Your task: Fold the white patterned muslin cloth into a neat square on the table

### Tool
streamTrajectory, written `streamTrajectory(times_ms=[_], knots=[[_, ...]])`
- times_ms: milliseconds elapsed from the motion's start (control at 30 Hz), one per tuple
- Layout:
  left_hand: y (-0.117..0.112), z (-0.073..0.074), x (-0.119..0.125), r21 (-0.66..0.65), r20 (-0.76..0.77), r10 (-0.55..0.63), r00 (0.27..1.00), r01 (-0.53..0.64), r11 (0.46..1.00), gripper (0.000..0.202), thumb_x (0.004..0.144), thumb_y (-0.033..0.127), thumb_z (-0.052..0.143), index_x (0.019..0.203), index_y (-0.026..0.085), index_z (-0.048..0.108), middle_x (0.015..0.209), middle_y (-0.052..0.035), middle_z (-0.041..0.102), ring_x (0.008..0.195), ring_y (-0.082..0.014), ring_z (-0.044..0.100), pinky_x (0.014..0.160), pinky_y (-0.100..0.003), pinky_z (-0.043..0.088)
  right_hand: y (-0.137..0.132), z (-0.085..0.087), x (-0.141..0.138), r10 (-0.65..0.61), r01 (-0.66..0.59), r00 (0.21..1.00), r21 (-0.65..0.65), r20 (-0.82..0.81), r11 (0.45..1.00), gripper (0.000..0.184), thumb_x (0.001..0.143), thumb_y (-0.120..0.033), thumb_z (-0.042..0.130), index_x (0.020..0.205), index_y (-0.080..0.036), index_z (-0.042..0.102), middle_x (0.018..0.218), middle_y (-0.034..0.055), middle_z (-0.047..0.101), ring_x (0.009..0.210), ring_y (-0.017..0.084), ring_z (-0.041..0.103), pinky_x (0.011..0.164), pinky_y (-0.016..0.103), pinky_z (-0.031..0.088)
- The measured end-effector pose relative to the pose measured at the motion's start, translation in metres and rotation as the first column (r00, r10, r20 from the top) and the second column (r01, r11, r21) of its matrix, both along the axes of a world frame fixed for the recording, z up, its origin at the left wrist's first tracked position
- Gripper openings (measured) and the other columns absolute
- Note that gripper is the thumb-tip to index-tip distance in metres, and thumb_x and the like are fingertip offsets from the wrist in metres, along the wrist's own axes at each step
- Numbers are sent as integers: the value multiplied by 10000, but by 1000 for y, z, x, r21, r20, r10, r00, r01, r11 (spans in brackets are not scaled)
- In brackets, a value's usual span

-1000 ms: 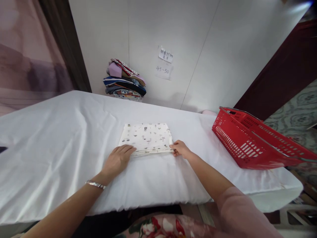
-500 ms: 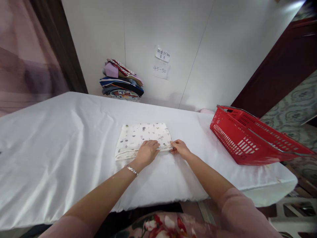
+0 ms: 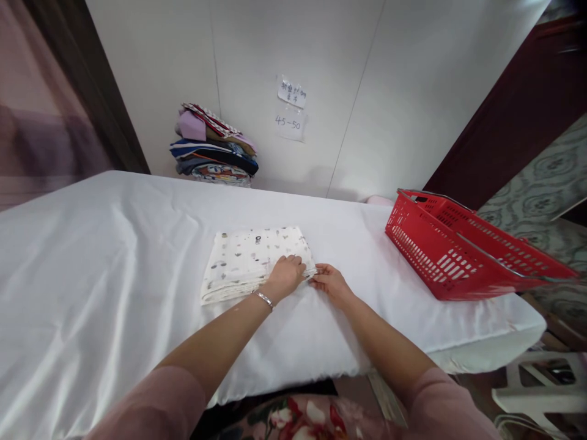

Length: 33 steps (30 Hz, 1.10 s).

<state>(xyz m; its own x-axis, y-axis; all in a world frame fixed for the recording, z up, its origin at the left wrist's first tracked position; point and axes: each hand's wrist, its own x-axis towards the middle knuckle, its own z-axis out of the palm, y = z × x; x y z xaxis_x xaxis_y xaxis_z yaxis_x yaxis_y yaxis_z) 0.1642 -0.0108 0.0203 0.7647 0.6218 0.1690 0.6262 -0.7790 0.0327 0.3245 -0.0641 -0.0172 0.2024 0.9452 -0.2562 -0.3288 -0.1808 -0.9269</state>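
A folded white cloth with small printed motifs (image 3: 250, 260) lies flat in the middle of the white-covered table (image 3: 114, 256). My left hand (image 3: 284, 276), with a silver bracelet on the wrist, rests on the cloth's near right corner with fingers curled over the edge. My right hand (image 3: 329, 282) is right beside it, fingers pinched on the same corner of the cloth. Both hands nearly touch each other.
A red plastic shopping basket (image 3: 458, 253) sits tilted at the table's right end. A stack of folded colourful clothes (image 3: 213, 146) stands at the far edge against the white wall, beside two paper notes (image 3: 290, 110). A white stool (image 3: 541, 385) is at lower right.
My left hand slid from the cloth's near left edge across to its near right corner, next to my right hand. The view shifted slightly rightward.
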Motion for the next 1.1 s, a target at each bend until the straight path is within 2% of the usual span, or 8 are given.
streamTrajectory(times_ms=[100,267,500,600,700,800,900,1100], knots=[[2,1,2,-5,2,7,1000,-7,1000,188,853,226,465,882,151,635,948,-103,617,919,-239,554,747,-363,405,0,-5,-2,-16,16,1000,10,10,1000,414,533,-142,729,901,-188,547,766,-16,634,666,123,623,576,231,509],[7,-4,2,-91,140,112,984,-100,991,206,859,206,421,821,161,618,859,-84,632,840,-203,580,722,-330,407,-3,-4,-5,-52,53,996,-3,73,999,394,567,-201,726,918,-189,546,776,-11,610,655,115,616,544,214,491],[11,-5,-3,-213,237,241,941,-192,958,197,863,251,412,819,185,593,853,-43,645,781,-166,592,643,-276,398,5,4,-10,-3,44,945,-117,328,992,241,649,-292,692,775,-189,514,578,-42,549,480,98,534,382,191,394],[10,-3,-5,-240,287,240,927,-173,955,187,858,235,413,792,186,581,836,-37,634,778,-161,582,644,-272,392,8,4,-12,42,12,902,-122,431,992,194,665,-268,659,691,-203,478,456,-73,491,364,86,450,323,189,316],[8,-3,-6,-186,304,179,936,-126,974,171,857,210,417,777,180,565,803,-38,611,764,-159,567,647,-273,388,10,8,-12,63,-5,884,-125,463,992,180,668,-238,627,642,-210,451,398,-83,478,301,75,389,315,195,287],[6,-5,-7,-79,302,75,950,-54,995,147,858,199,428,801,174,561,818,-51,599,810,-180,558,697,-301,396,12,15,-11,28,19,901,-104,433,994,179,660,-240,626,625,-207,454,417,-72,507,329,79,427,340,191,320],[4,-9,-8,3,273,-16,962,15,1000,154,868,195,418,819,170,561,832,-62,592,837,-197,551,727,-329,397,15,21,-9,23,19,955,-137,295,990,189,637,-237,651,624,-197,467,454,-57,526,389,88,493,363,182,356],[1,-16,-9,57,248,-91,964,79,995,143,878,193,417,852,166,555,848,-82,585,851,-220,543,731,-358,401,22,23,-4,79,-70,996,-235,31,969,133,623,-198,648,666,-165,527,568,1,609,480,98,566,440,194,444]])
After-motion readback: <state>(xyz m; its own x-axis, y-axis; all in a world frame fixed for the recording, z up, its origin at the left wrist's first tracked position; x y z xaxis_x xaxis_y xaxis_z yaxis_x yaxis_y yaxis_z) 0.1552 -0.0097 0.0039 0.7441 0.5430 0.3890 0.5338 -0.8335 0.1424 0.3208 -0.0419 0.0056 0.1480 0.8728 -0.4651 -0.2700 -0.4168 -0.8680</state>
